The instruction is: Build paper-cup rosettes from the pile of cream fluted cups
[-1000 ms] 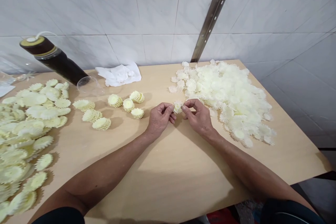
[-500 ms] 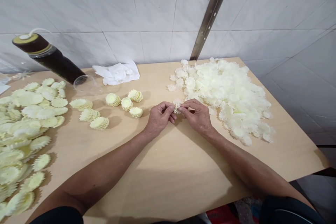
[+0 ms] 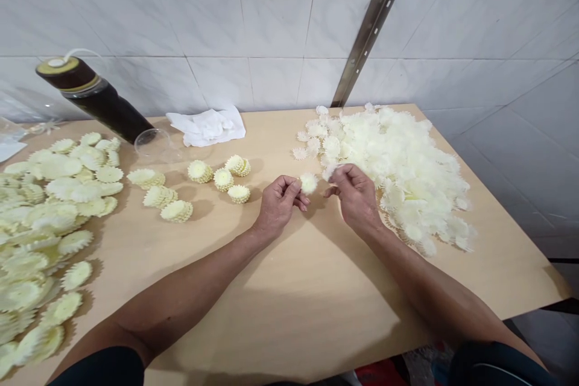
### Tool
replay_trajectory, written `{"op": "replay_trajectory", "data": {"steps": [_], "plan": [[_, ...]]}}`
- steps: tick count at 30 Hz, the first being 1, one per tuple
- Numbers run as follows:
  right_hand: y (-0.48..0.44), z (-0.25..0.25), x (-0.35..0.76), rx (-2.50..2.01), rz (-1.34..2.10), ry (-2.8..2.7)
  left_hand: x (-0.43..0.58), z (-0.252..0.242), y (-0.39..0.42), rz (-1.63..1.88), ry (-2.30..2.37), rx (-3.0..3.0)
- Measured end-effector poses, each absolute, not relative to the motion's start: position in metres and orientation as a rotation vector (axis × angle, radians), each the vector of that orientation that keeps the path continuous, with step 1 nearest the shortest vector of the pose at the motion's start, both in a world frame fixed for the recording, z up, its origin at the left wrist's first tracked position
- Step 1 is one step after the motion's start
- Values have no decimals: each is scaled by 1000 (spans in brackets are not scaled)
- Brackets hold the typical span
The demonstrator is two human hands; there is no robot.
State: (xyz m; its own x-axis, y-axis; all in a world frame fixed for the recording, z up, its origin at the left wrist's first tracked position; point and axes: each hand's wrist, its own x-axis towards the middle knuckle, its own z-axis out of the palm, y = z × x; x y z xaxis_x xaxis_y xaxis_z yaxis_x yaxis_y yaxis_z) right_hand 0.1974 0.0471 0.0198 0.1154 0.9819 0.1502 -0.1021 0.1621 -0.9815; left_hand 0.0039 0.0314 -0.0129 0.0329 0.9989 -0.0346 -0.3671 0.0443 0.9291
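My left hand (image 3: 281, 204) pinches a small pale-yellow disc with a toothed, flower-like edge (image 3: 309, 183) between thumb and fingertips, above the middle of the table. Just to its right, my right hand (image 3: 357, 196) is closed at the fingertips on a thin whitish toothed disc (image 3: 330, 172), slightly blurred. A gap separates the two hands. Beyond my right hand spreads a large heap of loose, thin, pale toothed discs (image 3: 398, 157). Left of my left hand stand several short stacks of such discs (image 3: 239, 194), pressed together.
A bigger heap of pale-yellow disc stacks (image 3: 54, 205) covers the table's left side. Behind it, a dark bottle with a yellow top (image 3: 99, 96) leans near a clear plastic lid (image 3: 152, 143). Crumpled white tissue (image 3: 210, 126) lies near the tiled wall. A metal bracket (image 3: 368, 39) rises at the back.
My hands were together at one frilly piece. Now my right hand has moved right, apart from my left, and the disc in my left hand shows its flat face.
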Motion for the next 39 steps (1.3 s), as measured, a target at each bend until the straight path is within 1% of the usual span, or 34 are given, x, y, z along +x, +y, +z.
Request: {"op": "replay_trajectory", "data": {"steps": [2, 5, 7, 11, 16, 24, 28, 30, 31, 35, 37, 39], "plan": [[53, 40, 215, -1031, 852, -1080, 1, -12, 34, 1370, 967, 858], [58, 69, 242, -1081, 540, -1164, -2, -9, 38, 1294, 944, 874], [58, 78, 254, -1213, 458, -1340, -2, -7, 38, 1241, 932, 914], [60, 73, 269, -1453, 217, -1583, -1, -5, 36, 1215, 962, 1001], [67, 66, 287, -1592, -176, -1810, -2, -6, 35, 1189, 978, 1031], [66, 71, 290, -1685, -296, -1786, -2, -6, 34, 1179, 969, 1042], [63, 70, 281, -1621, -246, -1769, -1, -5, 34, 1183, 963, 1025], [57, 67, 265, -1536, -99, -1752, -1, -5, 34, 1183, 961, 1028], [53, 65, 254, -1492, 42, -1751, -1, -5, 34, 1184, 962, 1031], [38, 48, 211, -1413, 815, -1864, -2, -7, 34, 1179, 968, 1069], [36, 40, 197, -1407, 1031, -1785, -2, -7, 33, 1179, 971, 1090], [36, 35, 191, -1404, 1126, -1697, -1, -7, 33, 1185, 969, 1098]]}}
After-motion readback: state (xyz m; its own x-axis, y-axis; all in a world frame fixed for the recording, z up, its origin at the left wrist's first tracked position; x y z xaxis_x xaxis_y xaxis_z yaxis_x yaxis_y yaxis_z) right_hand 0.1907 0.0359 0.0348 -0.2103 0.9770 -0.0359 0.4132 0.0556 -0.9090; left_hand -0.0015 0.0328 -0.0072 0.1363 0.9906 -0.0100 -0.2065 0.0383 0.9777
